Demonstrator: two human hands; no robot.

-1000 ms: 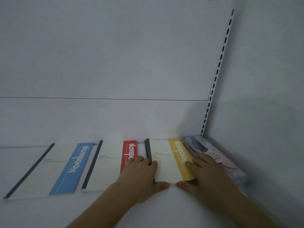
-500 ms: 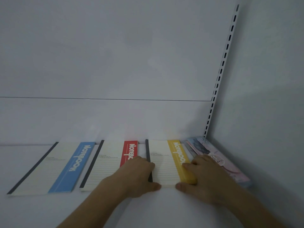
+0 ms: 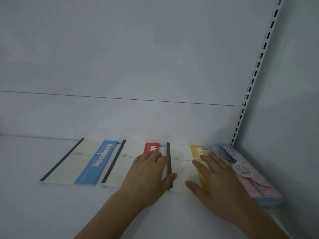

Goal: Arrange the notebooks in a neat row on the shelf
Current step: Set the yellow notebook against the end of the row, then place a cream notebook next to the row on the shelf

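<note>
Three cream notebooks lie flat in a row on the white shelf (image 3: 34,195): a blue-striped notebook (image 3: 82,163) at the left, a red-striped notebook (image 3: 126,163) in the middle, a yellow-striped notebook (image 3: 183,164) to its right. A pink and blue notebook stack (image 3: 245,171) lies in the right corner. My left hand (image 3: 146,173) rests flat over the red-striped notebook, thumb against the yellow one's dark spine. My right hand (image 3: 215,180) lies flat with spread fingers on the yellow stripe, thumb on the cream cover.
The shelf's back panel (image 3: 120,75) rises right behind the notebooks. A slotted white upright (image 3: 255,73) stands in the right corner beside the side wall (image 3: 293,118). Bare shelf surface extends to the left of the blue-striped notebook and in front of the row.
The yellow-striped notebook has slid back into line with the others. My right hand went from gripping its right edge to lying flat on it; my left hand stayed at the spine.
</note>
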